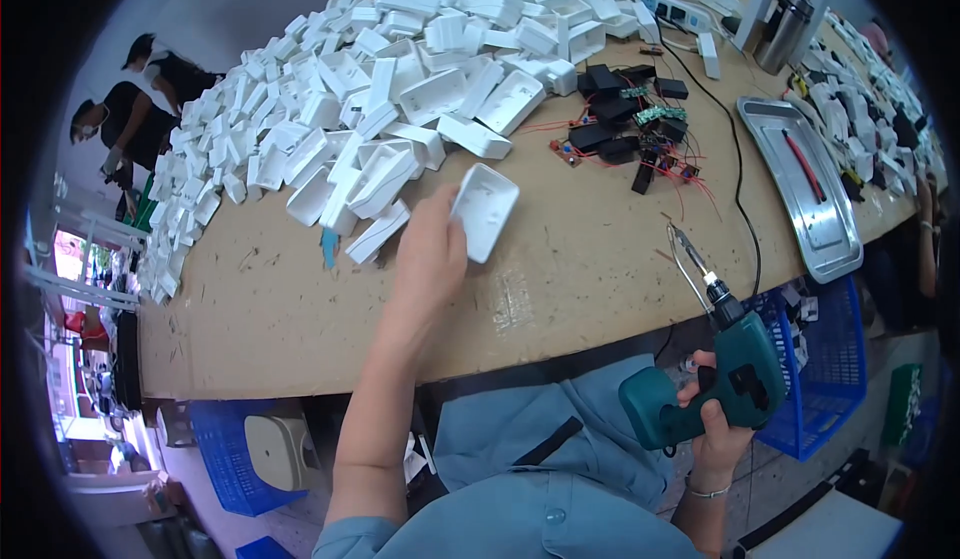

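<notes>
A white plastic housing shell is held just above the surface, near the front edge of the big heap, its hollow side turned toward the person so the inside can be seen; the left hand has its fingers clenched around the shell's left edge, the thumb side hidden behind the palm, the forearm reaching up from the lower edge of the view; the right hand is wrapped tight around the grip of a green electric screwdriver, held low at the lap beside the surface's rim with its long bit pointing up and to the left, seemingly parked out of the way but ready; behind the shell lies the heap of white shells, spread over the far left half of the surface within easy reach; to the right of it sits a cluster of small circuit boards with black parts and red wires; further right a steel tray carries a red tool, and a metal flask stands beyond it; blue crates sit below the surface; other people stand at far left.
</notes>
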A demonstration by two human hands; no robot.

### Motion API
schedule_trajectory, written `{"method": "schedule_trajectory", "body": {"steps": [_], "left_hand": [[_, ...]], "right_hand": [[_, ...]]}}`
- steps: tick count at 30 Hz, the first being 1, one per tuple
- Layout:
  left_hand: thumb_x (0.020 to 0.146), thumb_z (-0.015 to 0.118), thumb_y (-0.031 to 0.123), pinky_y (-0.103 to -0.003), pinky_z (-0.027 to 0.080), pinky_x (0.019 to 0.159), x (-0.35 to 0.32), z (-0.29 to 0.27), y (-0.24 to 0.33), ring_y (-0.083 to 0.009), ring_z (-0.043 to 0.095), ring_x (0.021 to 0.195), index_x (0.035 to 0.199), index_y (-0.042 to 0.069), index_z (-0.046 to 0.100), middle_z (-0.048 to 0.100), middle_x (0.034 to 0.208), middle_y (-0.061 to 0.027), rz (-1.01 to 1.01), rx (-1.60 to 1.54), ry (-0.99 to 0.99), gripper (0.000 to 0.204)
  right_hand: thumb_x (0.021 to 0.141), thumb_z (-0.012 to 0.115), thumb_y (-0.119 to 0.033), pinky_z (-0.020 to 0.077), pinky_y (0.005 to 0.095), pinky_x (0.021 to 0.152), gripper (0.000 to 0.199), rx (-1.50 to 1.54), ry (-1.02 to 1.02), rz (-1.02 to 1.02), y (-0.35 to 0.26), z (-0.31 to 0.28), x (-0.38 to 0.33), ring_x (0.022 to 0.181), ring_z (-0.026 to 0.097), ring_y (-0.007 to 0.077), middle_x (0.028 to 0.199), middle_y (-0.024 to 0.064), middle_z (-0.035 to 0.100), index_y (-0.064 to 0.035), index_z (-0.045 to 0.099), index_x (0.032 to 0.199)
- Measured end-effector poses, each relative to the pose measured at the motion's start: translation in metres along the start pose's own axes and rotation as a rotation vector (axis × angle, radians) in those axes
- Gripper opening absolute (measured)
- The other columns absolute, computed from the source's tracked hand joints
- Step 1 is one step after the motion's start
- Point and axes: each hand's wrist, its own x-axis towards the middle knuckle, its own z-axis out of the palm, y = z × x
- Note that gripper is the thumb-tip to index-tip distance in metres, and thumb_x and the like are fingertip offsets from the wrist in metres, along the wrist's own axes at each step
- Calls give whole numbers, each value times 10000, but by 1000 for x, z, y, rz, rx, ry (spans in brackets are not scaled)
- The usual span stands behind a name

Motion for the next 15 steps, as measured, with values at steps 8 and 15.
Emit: {"method": "schedule_trajectory", "body": {"steps": [8,15], "left_hand": [[805,568,81,-410,482,835,-22,33,45,-364,572,997,1223,-7,490,542,1122,-208,264,-106,-319,434],[847,615,199,-395,482,837,-2,28,43,-356,587,982,1167,3,553,579,1102,-193,366,-72,-230,380]], "right_hand": [[857,683,-251,518,265,643,639,5,2,-13,5,-8,12,766,625,172,1165,234,563,76,390,1321],[862,669,-266,510,268,643,647,12,26,-4,8,-18,12,755,615,173,1171,237,554,87,382,1322]]}}
